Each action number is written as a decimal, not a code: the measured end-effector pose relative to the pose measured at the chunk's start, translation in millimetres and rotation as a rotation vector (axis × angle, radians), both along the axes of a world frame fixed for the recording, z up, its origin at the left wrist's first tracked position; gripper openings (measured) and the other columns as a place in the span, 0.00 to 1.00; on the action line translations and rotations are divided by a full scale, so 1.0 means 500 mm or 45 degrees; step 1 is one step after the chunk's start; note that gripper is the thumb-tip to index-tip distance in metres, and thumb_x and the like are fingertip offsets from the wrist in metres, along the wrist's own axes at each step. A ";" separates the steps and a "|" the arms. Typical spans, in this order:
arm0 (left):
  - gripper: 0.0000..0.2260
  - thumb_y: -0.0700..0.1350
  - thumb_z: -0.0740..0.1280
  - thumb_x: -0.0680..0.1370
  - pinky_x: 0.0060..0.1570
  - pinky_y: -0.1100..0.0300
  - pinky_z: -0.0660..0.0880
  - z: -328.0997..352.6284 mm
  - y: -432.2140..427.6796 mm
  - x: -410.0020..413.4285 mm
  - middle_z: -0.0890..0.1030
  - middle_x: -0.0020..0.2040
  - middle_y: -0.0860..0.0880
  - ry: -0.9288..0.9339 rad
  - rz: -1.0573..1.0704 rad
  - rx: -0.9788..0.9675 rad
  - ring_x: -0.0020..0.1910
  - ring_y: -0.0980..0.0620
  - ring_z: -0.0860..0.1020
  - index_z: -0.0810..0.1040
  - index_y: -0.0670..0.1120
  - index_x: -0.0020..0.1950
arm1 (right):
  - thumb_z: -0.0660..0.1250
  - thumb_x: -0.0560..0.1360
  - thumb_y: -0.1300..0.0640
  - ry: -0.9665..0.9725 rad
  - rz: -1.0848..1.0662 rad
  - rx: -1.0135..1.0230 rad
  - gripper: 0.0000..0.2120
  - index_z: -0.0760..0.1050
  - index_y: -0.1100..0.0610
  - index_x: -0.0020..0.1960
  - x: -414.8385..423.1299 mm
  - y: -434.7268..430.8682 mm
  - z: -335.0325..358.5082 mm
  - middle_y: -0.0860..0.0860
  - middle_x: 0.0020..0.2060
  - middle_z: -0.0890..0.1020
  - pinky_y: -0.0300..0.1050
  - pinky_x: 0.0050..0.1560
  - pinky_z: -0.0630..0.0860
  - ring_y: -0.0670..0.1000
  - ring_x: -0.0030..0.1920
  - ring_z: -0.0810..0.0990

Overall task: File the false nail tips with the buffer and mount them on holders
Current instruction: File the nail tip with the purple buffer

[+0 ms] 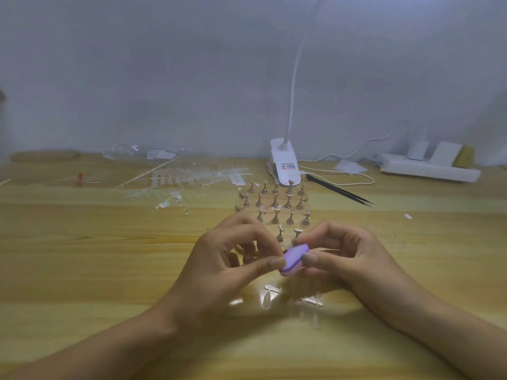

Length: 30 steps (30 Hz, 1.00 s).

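The purple buffer (295,259) is held between both hands above the counter (82,270), near its front edge. The right hand (348,253) grips its right end with thumb below and curled fingers above. The left hand (233,259) pinches its left end; any nail tip there is too blurred to tell. The holders (277,204) stand just behind, and loose nail tips (270,293) lie beneath the hands.

On the light wooden table (82,256), small metal nail holders (275,204) stand in rows just before the white clip lamp's base (285,163). Clear plastic nail-tip strips (192,178) lie to their left, black tweezers (340,191) and a white power strip (428,168) to their right.
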<state>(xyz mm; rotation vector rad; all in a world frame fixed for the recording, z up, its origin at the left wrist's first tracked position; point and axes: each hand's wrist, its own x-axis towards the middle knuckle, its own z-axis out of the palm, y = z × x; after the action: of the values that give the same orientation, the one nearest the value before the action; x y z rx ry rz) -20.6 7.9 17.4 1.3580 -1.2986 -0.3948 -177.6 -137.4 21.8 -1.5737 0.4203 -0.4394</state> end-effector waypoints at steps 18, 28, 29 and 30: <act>0.07 0.57 0.72 0.69 0.34 0.60 0.71 -0.004 -0.004 0.009 0.79 0.42 0.56 -0.021 0.022 0.045 0.37 0.59 0.74 0.81 0.55 0.38 | 0.76 0.67 0.61 -0.034 0.093 -0.028 0.08 0.84 0.56 0.46 -0.003 0.011 0.005 0.59 0.45 0.86 0.47 0.42 0.82 0.57 0.43 0.86; 0.05 0.51 0.75 0.69 0.35 0.46 0.72 0.000 -0.004 0.001 0.79 0.42 0.55 -0.009 0.037 0.041 0.38 0.55 0.75 0.81 0.53 0.38 | 0.77 0.65 0.59 -0.069 -0.030 -0.021 0.08 0.84 0.55 0.44 -0.001 0.007 0.000 0.56 0.46 0.87 0.47 0.40 0.82 0.54 0.40 0.84; 0.04 0.51 0.75 0.69 0.35 0.46 0.72 0.000 -0.004 0.001 0.79 0.42 0.55 -0.013 0.036 0.048 0.38 0.55 0.75 0.81 0.53 0.38 | 0.77 0.65 0.59 -0.071 -0.010 -0.023 0.08 0.84 0.55 0.44 -0.002 0.007 0.000 0.57 0.46 0.87 0.46 0.41 0.82 0.54 0.40 0.84; 0.05 0.52 0.75 0.69 0.35 0.46 0.72 0.000 -0.004 0.001 0.79 0.42 0.55 -0.019 0.035 0.050 0.38 0.55 0.75 0.81 0.54 0.38 | 0.77 0.66 0.61 -0.075 0.056 -0.039 0.07 0.84 0.55 0.44 -0.003 0.010 0.001 0.57 0.46 0.87 0.45 0.41 0.82 0.55 0.41 0.85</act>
<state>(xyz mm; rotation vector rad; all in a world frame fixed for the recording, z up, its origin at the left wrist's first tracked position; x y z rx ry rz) -20.0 6.0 17.3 1.4126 -1.2894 -0.3938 -178.9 -132.6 22.2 -1.5924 0.3352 -0.4590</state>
